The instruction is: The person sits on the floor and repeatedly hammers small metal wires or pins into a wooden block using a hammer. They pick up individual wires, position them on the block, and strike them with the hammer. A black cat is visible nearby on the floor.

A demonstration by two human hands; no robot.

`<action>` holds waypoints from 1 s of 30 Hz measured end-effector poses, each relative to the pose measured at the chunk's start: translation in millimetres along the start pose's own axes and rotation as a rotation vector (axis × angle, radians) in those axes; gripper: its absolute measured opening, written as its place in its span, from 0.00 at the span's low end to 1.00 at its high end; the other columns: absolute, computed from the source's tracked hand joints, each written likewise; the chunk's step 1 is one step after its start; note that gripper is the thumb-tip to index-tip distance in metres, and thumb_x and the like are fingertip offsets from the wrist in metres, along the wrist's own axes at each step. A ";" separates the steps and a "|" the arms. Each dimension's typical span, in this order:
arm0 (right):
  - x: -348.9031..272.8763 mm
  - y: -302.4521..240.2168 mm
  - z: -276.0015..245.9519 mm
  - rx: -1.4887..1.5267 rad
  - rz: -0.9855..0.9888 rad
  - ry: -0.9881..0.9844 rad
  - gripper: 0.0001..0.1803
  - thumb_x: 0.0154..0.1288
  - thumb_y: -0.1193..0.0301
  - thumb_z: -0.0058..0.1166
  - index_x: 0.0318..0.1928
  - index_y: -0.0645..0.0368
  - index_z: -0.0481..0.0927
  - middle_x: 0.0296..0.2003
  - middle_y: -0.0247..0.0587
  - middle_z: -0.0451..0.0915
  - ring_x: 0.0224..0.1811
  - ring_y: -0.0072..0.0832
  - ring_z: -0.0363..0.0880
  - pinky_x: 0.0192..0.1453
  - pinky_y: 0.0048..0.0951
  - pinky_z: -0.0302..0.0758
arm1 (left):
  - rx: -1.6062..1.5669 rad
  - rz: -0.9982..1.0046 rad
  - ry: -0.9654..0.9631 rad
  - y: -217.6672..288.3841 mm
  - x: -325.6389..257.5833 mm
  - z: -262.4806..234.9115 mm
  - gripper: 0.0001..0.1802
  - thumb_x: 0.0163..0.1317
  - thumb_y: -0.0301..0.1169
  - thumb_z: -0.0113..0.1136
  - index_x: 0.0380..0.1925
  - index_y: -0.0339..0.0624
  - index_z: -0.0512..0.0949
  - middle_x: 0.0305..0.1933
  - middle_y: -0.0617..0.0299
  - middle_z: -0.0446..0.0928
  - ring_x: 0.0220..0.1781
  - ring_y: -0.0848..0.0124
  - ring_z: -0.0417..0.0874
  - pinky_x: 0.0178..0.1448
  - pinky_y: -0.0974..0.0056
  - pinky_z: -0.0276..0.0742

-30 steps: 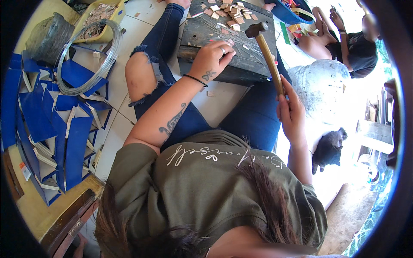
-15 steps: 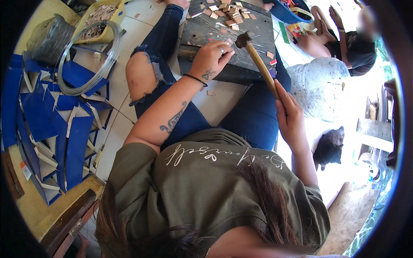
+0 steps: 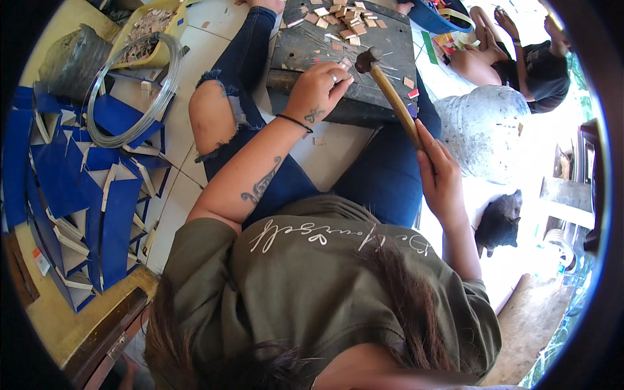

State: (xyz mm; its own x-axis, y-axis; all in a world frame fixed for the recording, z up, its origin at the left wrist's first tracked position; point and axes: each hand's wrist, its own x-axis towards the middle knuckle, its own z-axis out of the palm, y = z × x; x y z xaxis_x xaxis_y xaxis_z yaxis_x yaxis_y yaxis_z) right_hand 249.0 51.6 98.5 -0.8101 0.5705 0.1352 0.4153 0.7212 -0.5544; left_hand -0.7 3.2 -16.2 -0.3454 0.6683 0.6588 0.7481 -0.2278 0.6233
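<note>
A dark wooden work block [image 3: 383, 45] lies between my legs, with several small tan and pink tile pieces [image 3: 344, 16] scattered on its far part. My left hand [image 3: 318, 88] rests on the block's near side, fingers pinched on a small piece right under the hammer's head. My right hand [image 3: 439, 172] grips the wooden handle of a hammer [image 3: 387, 88], whose dark head sits low over the block beside my left fingers.
Blue sheet offcuts [image 3: 71, 195] and a wire coil [image 3: 140, 84] lie at my left, near a yellow tray of chips [image 3: 146, 26]. Another person [image 3: 520, 58] sits at the upper right. A grey stone [image 3: 484, 130] and a dark animal [image 3: 500, 221] are at my right.
The hammer head has swung down and leftward from above the block to just beside my left fingers. My left hand has stayed on the block.
</note>
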 end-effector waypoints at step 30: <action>105.0 58.7 57.6 -0.288 -0.093 0.307 0.24 0.59 0.70 0.56 0.57 0.58 0.73 0.49 0.51 0.71 0.54 0.48 0.70 0.59 0.44 0.65 | -0.522 -0.820 0.631 -279.7 24.2 -292.2 0.11 0.61 0.35 0.62 0.38 0.41 0.80 0.34 0.63 0.81 0.33 0.73 0.80 0.38 0.71 0.76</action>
State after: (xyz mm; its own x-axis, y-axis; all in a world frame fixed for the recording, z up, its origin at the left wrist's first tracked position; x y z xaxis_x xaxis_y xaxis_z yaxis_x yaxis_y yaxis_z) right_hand 164.5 131.2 32.8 -0.7073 0.5566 0.4358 0.4799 0.8307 -0.2822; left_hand -383.8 -123.8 -51.5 -0.9498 0.3120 -0.0224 -0.1056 -0.2525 0.9618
